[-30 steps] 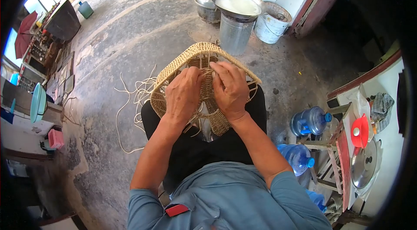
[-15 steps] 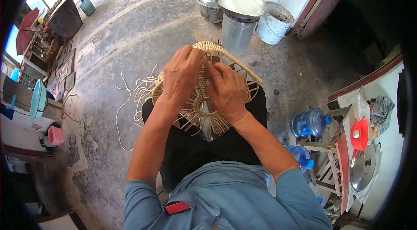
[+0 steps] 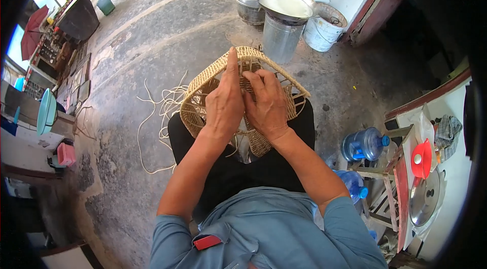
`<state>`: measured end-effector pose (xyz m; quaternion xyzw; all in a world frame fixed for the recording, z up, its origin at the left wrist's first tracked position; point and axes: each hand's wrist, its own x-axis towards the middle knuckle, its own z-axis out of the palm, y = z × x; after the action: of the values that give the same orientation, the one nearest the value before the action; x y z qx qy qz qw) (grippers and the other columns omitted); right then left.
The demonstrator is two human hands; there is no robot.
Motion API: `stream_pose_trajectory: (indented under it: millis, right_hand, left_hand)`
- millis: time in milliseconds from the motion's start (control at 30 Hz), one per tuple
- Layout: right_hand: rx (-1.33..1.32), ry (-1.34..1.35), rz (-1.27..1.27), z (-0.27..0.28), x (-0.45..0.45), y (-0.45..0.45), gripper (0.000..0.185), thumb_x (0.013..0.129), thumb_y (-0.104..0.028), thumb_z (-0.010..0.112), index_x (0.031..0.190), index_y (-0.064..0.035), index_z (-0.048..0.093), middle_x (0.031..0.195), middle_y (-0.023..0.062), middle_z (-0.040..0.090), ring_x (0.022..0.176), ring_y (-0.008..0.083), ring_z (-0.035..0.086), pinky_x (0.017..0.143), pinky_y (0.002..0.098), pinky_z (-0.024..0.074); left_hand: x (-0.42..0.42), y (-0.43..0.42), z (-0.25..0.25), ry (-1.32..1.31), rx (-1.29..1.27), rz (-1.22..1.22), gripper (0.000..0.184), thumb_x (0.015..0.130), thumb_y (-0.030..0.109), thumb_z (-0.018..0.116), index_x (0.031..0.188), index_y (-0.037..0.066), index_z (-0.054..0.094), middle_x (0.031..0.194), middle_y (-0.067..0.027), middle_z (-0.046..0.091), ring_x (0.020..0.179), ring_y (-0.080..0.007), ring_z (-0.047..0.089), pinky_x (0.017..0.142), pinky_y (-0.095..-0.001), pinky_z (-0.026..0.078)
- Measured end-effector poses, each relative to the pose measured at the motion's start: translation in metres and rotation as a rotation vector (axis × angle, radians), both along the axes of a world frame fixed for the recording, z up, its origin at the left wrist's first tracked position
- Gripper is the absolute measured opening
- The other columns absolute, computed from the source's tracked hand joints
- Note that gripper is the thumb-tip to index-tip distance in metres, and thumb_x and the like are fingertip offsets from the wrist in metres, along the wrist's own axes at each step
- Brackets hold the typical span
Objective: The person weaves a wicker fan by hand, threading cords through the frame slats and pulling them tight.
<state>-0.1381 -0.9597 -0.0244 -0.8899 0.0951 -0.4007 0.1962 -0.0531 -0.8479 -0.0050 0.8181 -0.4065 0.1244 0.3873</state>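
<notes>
A half-woven basket (image 3: 248, 52) of pale straw cord rests on my lap, with a braided rim and open gaps between its strands. My left hand (image 3: 224, 104) is over its middle, the index finger stretched towards the far rim and the other fingers curled in. What those curled fingers hold is hidden. Close beside it, my right hand (image 3: 269, 104) has its fingers bent and closed on the inner weave of the basket. Loose cord ends (image 3: 172, 104) trail from the left side onto the floor.
Ahead, a wok (image 3: 285, 4) of whitish contents sits on a metal cylinder (image 3: 280, 40), between a lidded pot (image 3: 249, 7) and a white bucket (image 3: 324, 28). To the right are blue water bottles (image 3: 362, 144) and a wooden stand (image 3: 388, 188). A teal basin (image 3: 46, 111) is at left.
My left hand has moved down and its index finger has straightened away from the weave. More of the basket's left side shows. My right hand stays nearly in place.
</notes>
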Motion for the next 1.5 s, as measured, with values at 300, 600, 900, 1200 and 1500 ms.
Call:
stream_pose_trajectory:
  millis: [300, 600, 900, 1200, 1500]
  right_hand:
    - [0.037, -0.043, 0.011, -0.002, 0.000, -0.005, 0.036, 0.095, -0.008, 0.075, 0.130, -0.0090, 0.072, 0.120, 0.0136, 0.064, 0.109, 0.0383, 0.066, 0.094, 0.0490, 0.0548]
    - [0.034, -0.028, 0.056, 0.001, 0.003, -0.011, 0.027, 0.096, -0.010, 0.078, 0.123, -0.0071, 0.076, 0.117, 0.0142, 0.069, 0.107, 0.0373, 0.071, 0.090, 0.0472, 0.0580]
    - [-0.014, -0.050, 0.034, 0.014, 0.003, -0.007, 0.029, 0.095, -0.007, 0.080, 0.123, -0.0078, 0.076, 0.112, 0.0123, 0.067, 0.104, 0.0354, 0.070, 0.089, 0.0435, 0.0578]
    - [-0.159, 0.045, 0.127, 0.027, 0.017, -0.016, 0.020, 0.096, -0.010, 0.079, 0.117, -0.0100, 0.079, 0.100, 0.0079, 0.064, 0.095, 0.0314, 0.070, 0.079, 0.0446, 0.0567]
    - [-0.118, 0.154, 0.178, 0.028, 0.023, -0.023, 0.017, 0.103, -0.018, 0.073, 0.117, -0.0095, 0.076, 0.099, 0.0116, 0.064, 0.089, 0.0360, 0.072, 0.075, 0.0476, 0.0576]
  left_hand:
    - [-0.004, -0.022, -0.008, 0.183, -0.308, 0.098, 0.064, 0.106, 0.002, 0.064, 0.166, 0.011, 0.043, 0.108, -0.0181, 0.077, 0.092, -0.0380, 0.078, 0.079, -0.0474, 0.061]
    - [-0.014, -0.015, -0.021, 0.366, -0.643, 0.116, 0.029, 0.105, 0.003, 0.073, 0.132, 0.005, 0.064, 0.107, -0.0088, 0.077, 0.089, -0.0156, 0.075, 0.075, -0.0323, 0.059]
    - [-0.014, -0.003, -0.026, 0.635, -0.906, 0.101, 0.012, 0.105, 0.002, 0.073, 0.113, 0.006, 0.065, 0.097, 0.0022, 0.069, 0.077, -0.0030, 0.060, 0.069, -0.0225, 0.051]
    - [-0.008, 0.008, -0.026, 0.553, -0.829, 0.152, 0.012, 0.104, 0.001, 0.075, 0.111, 0.006, 0.066, 0.096, 0.0010, 0.072, 0.078, -0.0035, 0.063, 0.070, -0.0236, 0.053]
    - [0.006, 0.010, -0.015, 0.186, -0.570, 0.199, 0.016, 0.099, 0.002, 0.077, 0.112, 0.007, 0.069, 0.094, -0.0079, 0.074, 0.074, -0.0212, 0.072, 0.068, -0.0367, 0.056]
